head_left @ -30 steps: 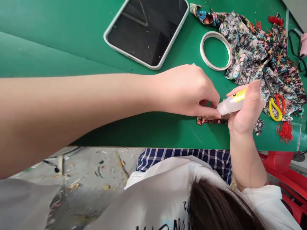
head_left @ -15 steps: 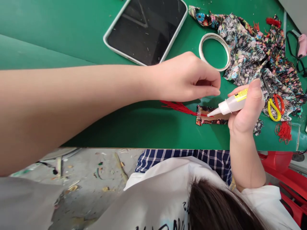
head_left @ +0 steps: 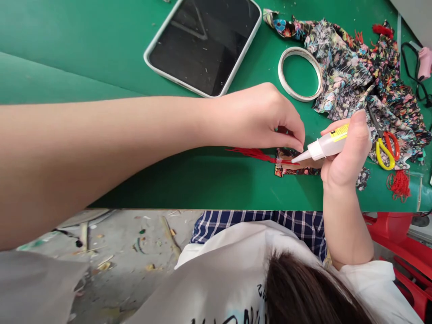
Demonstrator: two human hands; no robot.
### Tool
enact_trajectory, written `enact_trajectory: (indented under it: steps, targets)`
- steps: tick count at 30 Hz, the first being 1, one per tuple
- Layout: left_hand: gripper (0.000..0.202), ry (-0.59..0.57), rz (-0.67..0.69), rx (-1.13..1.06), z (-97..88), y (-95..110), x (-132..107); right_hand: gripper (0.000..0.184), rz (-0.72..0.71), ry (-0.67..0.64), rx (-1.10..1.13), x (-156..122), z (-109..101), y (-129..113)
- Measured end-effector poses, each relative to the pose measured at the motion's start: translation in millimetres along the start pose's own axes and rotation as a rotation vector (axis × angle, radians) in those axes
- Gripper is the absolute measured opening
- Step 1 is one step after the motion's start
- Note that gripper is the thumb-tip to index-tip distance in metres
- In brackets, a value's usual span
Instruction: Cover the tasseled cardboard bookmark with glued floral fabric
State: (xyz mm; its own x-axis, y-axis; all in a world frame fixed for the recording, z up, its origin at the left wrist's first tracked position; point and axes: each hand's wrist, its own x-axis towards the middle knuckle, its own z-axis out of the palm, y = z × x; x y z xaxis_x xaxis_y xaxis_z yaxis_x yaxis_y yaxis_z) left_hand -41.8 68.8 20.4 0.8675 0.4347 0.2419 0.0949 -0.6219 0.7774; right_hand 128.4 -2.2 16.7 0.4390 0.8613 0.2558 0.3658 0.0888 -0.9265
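Note:
My left hand (head_left: pixel 259 118) reaches in from the left, its fingers pinched together over the cord end of a red tassel (head_left: pixel 251 153). The tassel lies across the top of a small floral fabric strip (head_left: pixel 297 170) on the green table (head_left: pixel 101 67). My right hand (head_left: pixel 349 155) is closed round a small white glue bottle (head_left: pixel 326 145) with a yellow label. The bottle's nozzle tip touches the strip right beside my left fingertips.
A tablet in a pale case (head_left: pixel 205 40) lies at the back. A ring of tape (head_left: pixel 280 72), a heap of floral cloth (head_left: pixel 344 67), yellow-and-red scissors (head_left: pixel 384 146) and another red tassel (head_left: pixel 400 184) sit to the right. The table edge runs just below the strip.
My left hand lifted off the strip, which uncovered the red tassel, then came back down with its fingertips pinched at the tassel's cord. The glue bottle stayed put.

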Motion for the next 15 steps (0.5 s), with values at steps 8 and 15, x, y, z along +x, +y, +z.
enact_trajectory:
  steps: [8, 15]
  targets:
    - [0.03, -0.289, -0.103, -0.196, -6.7, -9.1, 2.0, 0.05, -0.06, 0.014, -0.033, 2.7, -1.4, 1.7]
    - [0.024, -0.443, -0.19, -0.194, -9.2, -0.7, 1.7, 0.053, -0.005, 0.099, 0.104, 9.5, -1.9, 1.3]
